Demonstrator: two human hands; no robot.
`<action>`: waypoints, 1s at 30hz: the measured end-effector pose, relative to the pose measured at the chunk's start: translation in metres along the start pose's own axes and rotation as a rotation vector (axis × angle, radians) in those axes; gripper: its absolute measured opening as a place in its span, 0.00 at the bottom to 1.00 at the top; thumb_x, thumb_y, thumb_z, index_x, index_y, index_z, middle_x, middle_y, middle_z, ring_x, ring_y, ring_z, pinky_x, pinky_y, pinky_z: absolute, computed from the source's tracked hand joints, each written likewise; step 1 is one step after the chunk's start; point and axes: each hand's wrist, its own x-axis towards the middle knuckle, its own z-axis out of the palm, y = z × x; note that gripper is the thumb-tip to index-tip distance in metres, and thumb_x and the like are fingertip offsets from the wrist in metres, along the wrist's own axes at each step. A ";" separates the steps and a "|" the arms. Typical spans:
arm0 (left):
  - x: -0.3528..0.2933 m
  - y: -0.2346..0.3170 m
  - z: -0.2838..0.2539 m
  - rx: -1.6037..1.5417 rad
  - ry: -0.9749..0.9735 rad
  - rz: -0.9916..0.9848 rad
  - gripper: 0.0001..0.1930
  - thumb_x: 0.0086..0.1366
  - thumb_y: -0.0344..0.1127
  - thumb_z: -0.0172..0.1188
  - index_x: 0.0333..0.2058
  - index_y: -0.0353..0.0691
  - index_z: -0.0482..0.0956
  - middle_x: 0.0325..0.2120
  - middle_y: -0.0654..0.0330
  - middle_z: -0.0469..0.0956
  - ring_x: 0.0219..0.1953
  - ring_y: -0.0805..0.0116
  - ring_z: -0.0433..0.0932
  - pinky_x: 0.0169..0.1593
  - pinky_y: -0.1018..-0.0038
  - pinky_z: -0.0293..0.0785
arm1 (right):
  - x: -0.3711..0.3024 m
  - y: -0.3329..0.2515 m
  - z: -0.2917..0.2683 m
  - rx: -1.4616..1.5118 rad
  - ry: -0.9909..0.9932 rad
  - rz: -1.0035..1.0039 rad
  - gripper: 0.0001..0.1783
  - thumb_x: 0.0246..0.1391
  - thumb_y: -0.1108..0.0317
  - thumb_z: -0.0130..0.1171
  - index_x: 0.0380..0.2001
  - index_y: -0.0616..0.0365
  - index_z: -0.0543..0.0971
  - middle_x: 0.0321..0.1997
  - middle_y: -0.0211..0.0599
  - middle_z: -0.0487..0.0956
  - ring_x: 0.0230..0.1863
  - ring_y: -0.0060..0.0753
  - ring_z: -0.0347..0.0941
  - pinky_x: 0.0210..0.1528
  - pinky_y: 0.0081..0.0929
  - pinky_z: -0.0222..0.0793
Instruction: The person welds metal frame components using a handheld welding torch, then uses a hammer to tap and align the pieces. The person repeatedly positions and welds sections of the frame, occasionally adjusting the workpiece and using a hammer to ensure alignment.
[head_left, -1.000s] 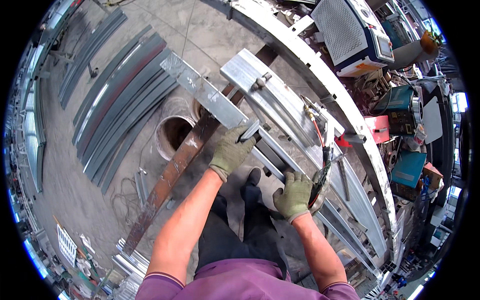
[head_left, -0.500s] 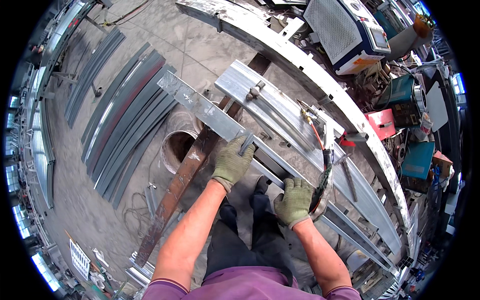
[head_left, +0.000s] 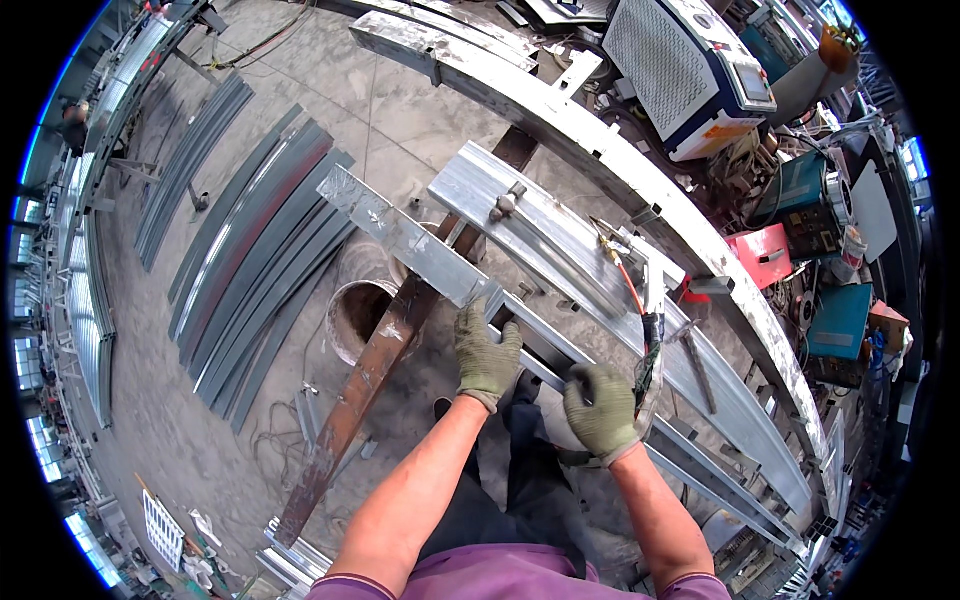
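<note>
A long galvanized steel channel [head_left: 545,347] runs diagonally in front of me, its open side up, with a flat grey plate-like stretch [head_left: 405,238] at its far left. My left hand [head_left: 487,352], in a green work glove, is closed at the channel near that stretch. A small grey metal piece [head_left: 495,302] shows at its fingertips, partly hidden by the glove. My right hand [head_left: 602,408], gloved alike, is curled at the channel's near edge farther right. Its fingertips are turned inward, and whether they grip the rim or something small is hidden.
A rusty beam [head_left: 345,420] passes under the channel. Beyond lies a wide steel profile [head_left: 590,265] carrying a hammer [head_left: 508,200] and a cabled torch [head_left: 650,320]. Grey strips [head_left: 255,240] lie on the left floor, near a round bucket [head_left: 352,305]. A white-blue machine [head_left: 680,80] stands far right.
My left hand has shifted slightly nearer to me and right, its thumb now apart from the fingers. My right hand has gone from lying over the channel to curling at its edge.
</note>
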 end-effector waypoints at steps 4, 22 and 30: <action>-0.002 -0.004 0.000 0.019 0.010 0.045 0.33 0.65 0.37 0.67 0.65 0.30 0.71 0.60 0.38 0.75 0.65 0.36 0.71 0.72 0.47 0.63 | 0.038 -0.001 0.005 -0.069 0.027 -0.029 0.32 0.59 0.55 0.68 0.63 0.59 0.78 0.60 0.54 0.80 0.59 0.61 0.77 0.67 0.54 0.69; 0.011 -0.014 -0.016 0.308 -0.076 0.179 0.32 0.63 0.48 0.69 0.58 0.30 0.76 0.54 0.38 0.78 0.57 0.35 0.76 0.62 0.45 0.69 | 0.087 0.009 0.008 -0.111 -0.458 0.048 0.38 0.59 0.54 0.68 0.70 0.54 0.74 0.62 0.55 0.82 0.65 0.61 0.77 0.66 0.52 0.73; 0.028 0.019 -0.027 0.322 -0.198 0.109 0.36 0.58 0.40 0.70 0.63 0.28 0.75 0.57 0.36 0.78 0.61 0.37 0.76 0.68 0.50 0.69 | 0.110 0.011 0.010 0.063 -0.658 0.003 0.27 0.53 0.68 0.62 0.58 0.60 0.82 0.58 0.59 0.83 0.61 0.62 0.79 0.65 0.51 0.74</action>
